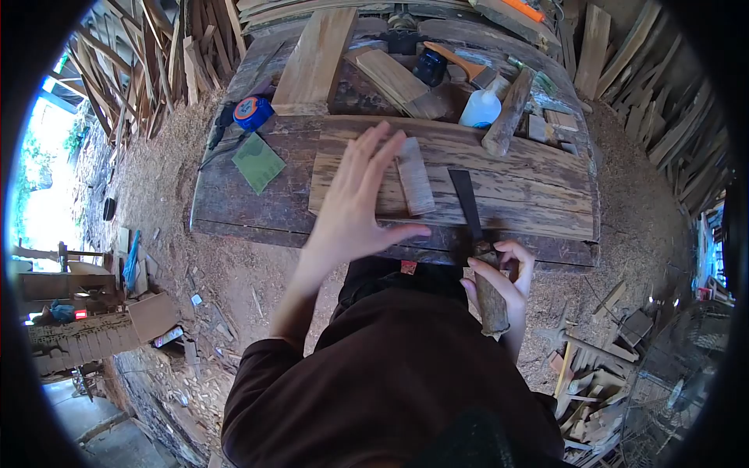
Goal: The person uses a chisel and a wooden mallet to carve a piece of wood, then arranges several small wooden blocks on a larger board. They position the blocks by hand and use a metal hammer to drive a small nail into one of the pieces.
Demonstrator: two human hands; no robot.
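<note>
A long streaked plank lies across the near part of the worn workbench. On it rests a small flat wood block. My left hand is spread just left of that block, its fingers apart and nothing in it. At the bench's front edge my right hand has its fingers around the thick wooden handle of a chisel-like tool. The tool's dark flat blade points away from me over the plank, and the handle end hangs toward my body.
On the workbench are a blue tape measure, green sandpaper, a thick board, a white bottle, a dark jar, a brush and a wooden mallet-like piece. Scrap wood stands around.
</note>
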